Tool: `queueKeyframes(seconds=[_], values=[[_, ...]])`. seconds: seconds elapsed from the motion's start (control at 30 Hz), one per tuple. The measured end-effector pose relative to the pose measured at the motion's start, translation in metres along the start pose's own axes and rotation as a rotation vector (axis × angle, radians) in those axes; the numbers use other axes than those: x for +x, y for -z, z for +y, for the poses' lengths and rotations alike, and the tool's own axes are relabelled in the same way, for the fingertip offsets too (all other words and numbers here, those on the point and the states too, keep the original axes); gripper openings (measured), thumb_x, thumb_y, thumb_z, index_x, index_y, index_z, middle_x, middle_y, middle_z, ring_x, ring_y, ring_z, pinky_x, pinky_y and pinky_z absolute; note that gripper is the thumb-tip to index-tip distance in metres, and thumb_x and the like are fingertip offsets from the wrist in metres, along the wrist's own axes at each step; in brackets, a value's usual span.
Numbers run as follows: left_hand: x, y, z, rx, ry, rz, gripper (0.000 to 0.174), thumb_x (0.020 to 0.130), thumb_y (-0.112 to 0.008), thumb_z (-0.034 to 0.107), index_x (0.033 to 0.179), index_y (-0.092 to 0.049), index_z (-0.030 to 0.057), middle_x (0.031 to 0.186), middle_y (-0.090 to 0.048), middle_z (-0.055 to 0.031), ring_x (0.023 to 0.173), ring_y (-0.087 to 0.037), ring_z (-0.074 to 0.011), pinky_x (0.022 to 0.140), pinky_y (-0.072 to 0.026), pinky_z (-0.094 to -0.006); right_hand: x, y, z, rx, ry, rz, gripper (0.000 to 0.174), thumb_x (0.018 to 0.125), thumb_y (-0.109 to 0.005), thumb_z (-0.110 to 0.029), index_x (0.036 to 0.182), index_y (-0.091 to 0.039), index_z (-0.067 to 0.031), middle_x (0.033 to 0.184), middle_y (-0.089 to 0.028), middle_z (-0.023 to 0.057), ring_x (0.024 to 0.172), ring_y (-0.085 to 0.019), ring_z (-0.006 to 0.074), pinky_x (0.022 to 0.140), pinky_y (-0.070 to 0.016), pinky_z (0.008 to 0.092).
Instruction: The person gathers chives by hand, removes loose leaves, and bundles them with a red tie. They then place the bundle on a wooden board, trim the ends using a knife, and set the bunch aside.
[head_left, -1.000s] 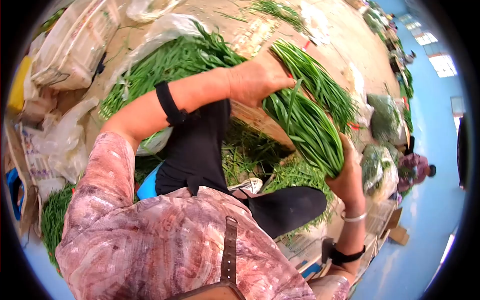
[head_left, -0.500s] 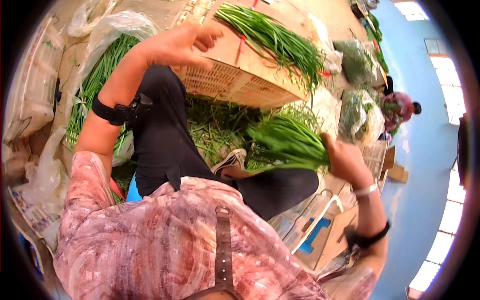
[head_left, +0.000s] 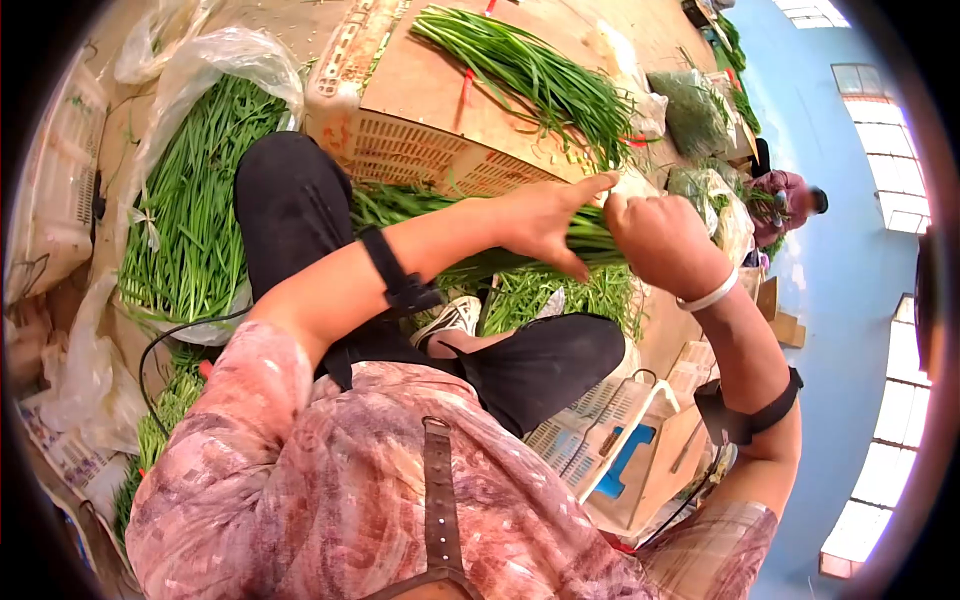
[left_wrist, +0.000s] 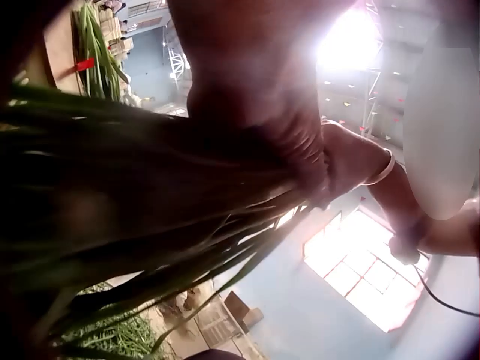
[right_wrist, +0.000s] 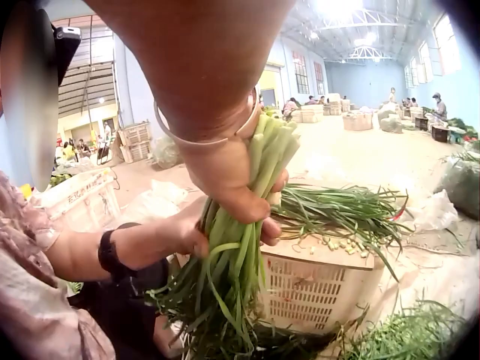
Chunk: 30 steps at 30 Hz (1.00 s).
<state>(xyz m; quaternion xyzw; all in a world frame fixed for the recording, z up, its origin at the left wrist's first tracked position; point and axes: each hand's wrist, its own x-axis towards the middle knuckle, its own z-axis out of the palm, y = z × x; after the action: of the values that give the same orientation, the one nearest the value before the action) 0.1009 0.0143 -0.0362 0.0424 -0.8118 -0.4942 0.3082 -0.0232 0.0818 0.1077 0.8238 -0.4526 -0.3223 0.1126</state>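
A bunch of garlic chives (right_wrist: 238, 262) is gripped by my right hand (head_left: 665, 238) around its pale stem ends, with the leaves hanging down in the right wrist view. My left hand (head_left: 545, 222) reaches across from the left and loosely encircles the same bunch just below the right hand, thumb on one side and fingers on the other. In the left wrist view the leaves (left_wrist: 150, 187) spread dark beneath that hand. Another bunch with red ties (head_left: 520, 70) lies on a board (head_left: 430, 85) over a plastic crate (head_left: 400, 145).
On the left an opened plastic bag (head_left: 285, 65) holds many loose chives (head_left: 190, 200). Cut greens (head_left: 560, 300) cover the floor by my shoe (head_left: 455, 322). A white crate (head_left: 590, 430) stands at the lower right. Filled bags (head_left: 690, 115) and another person (head_left: 785, 205) are farther right.
The left hand has let go, moved away left, then come back across to the bunch. The right hand has swung the bunch down off the board, then raised its stem end.
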Motion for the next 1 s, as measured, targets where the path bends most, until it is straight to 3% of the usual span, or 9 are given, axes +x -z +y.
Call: queueKeyframes(seconds=[0.1, 0.17, 0.27, 0.3, 0.37, 0.43, 0.6, 0.8, 1.0], values=[[-0.034, 0.008, -0.03, 0.062, 0.002, 0.064, 0.089, 0.06, -0.079, 0.033, 0.132, -0.034, 0.0068, 0.118, -0.053, -0.0207, 0.108, -0.053, -0.033, 0.091, -0.0435, -0.0385, 0.006, 0.007, 0.006, -0.097, 0.02, 0.104, 0.009, 0.075, -0.055, -0.01, 0.081, -0.052, -0.0044, 0.059, -0.058, 0.0063, 0.053, -0.062, 0.0218, 0.046, -0.0478, 0.0337], [-0.068, 0.016, -0.055, 0.221, 0.349, -0.098, 0.079, 0.062, -0.077, 0.031, 0.128, -0.04, 0.0097, 0.11, -0.059, -0.0181, 0.102, -0.057, -0.0339, 0.086, -0.0463, -0.04, 0.005, 0.006, 0.01, -0.129, 0.02, 0.07, 0.008, 0.075, -0.055, -0.01, 0.08, -0.053, -0.0054, 0.058, -0.057, 0.0054, 0.053, -0.062, 0.0214, 0.045, -0.0467, 0.0333], [-0.084, 0.067, -0.061, 0.573, 0.632, -0.851, 0.081, 0.056, -0.082, 0.029, 0.125, -0.045, 0.0087, 0.107, -0.061, -0.0182, 0.102, -0.057, -0.033, 0.087, -0.0461, -0.0403, -0.002, -0.001, 0.015, -0.122, 0.015, 0.019, 0.01, 0.073, -0.054, -0.008, 0.08, -0.049, -0.0046, 0.059, -0.053, 0.0061, 0.053, -0.058, 0.0227, 0.047, -0.0442, 0.0339], [-0.072, 0.088, -0.036, 0.635, 0.769, -0.797, 0.088, 0.052, -0.084, 0.026, 0.128, -0.043, 0.0045, 0.112, -0.059, -0.0198, 0.107, -0.055, -0.0332, 0.092, -0.0437, -0.0384, -0.004, -0.005, 0.014, -0.117, 0.01, 0.013, 0.01, 0.073, -0.054, -0.008, 0.08, -0.049, -0.0046, 0.059, -0.053, 0.0061, 0.053, -0.058, 0.0227, 0.047, -0.0442, 0.0339], [-0.062, 0.135, 0.01, 0.505, 0.581, -0.418, 0.096, 0.05, -0.086, 0.027, 0.128, -0.04, -0.0048, 0.128, -0.047, -0.0223, 0.118, -0.046, -0.0328, 0.098, -0.0385, -0.0366, 0.001, -0.009, 0.012, -0.138, 0.075, 0.097, 0.009, 0.073, -0.055, -0.01, 0.08, -0.05, -0.0056, 0.059, -0.054, 0.0046, 0.053, -0.058, 0.021, 0.047, -0.0438, 0.0323], [-0.054, 0.169, 0.033, 0.349, 0.153, -0.2, 0.105, 0.049, -0.086, 0.038, 0.132, -0.036, -0.0044, 0.13, -0.046, -0.0212, 0.123, -0.043, -0.0286, 0.101, -0.0348, -0.035, 0.007, -0.006, 0.008, -0.151, 0.101, 0.088, 0.009, 0.074, -0.055, -0.01, 0.08, -0.05, -0.0057, 0.06, -0.054, 0.004, 0.054, -0.058, 0.0206, 0.047, -0.0437, 0.0323], [0.025, 0.107, 0.041, 0.189, -0.133, -0.069, 0.12, 0.049, -0.084, 0.047, 0.138, -0.023, -0.0044, 0.134, -0.041, -0.0223, 0.125, -0.041, -0.0299, 0.105, -0.0303, -0.0357, 0.033, 0.006, 0.003, -0.095, 0.239, 0.174, 0.009, 0.071, -0.057, -0.013, 0.076, -0.051, -0.007, 0.06, -0.054, 0.0036, 0.056, -0.06, 0.02, 0.047, -0.0437, 0.0324], [0.008, 0.052, 0.001, -0.519, -0.113, -0.062, 0.103, 0.048, -0.084, 0.045, 0.129, -0.036, 0.0018, 0.122, -0.049, -0.0105, 0.118, -0.043, -0.0192, 0.102, -0.0303, -0.0316, 0.052, 0.026, 0.004, -0.091, 0.201, 0.389, 0.009, 0.068, -0.06, -0.013, 0.064, -0.054, -0.0065, 0.059, -0.056, 0.0051, 0.055, -0.061, 0.0198, 0.045, -0.0452, 0.0298], [-0.02, 0.037, 0.015, -0.687, 0.333, -0.077, 0.059, 0.055, -0.079, -0.002, 0.11, -0.058, 0.0032, 0.104, -0.062, -0.0031, 0.101, -0.053, -0.0129, 0.088, -0.0436, -0.0303, 0.074, 0.024, -0.003, 0.002, 0.314, 0.092, 0.013, 0.063, -0.065, -0.012, 0.072, -0.06, -0.0048, 0.061, -0.061, 0.0057, 0.058, -0.064, 0.0229, 0.049, -0.0477, 0.0324]])
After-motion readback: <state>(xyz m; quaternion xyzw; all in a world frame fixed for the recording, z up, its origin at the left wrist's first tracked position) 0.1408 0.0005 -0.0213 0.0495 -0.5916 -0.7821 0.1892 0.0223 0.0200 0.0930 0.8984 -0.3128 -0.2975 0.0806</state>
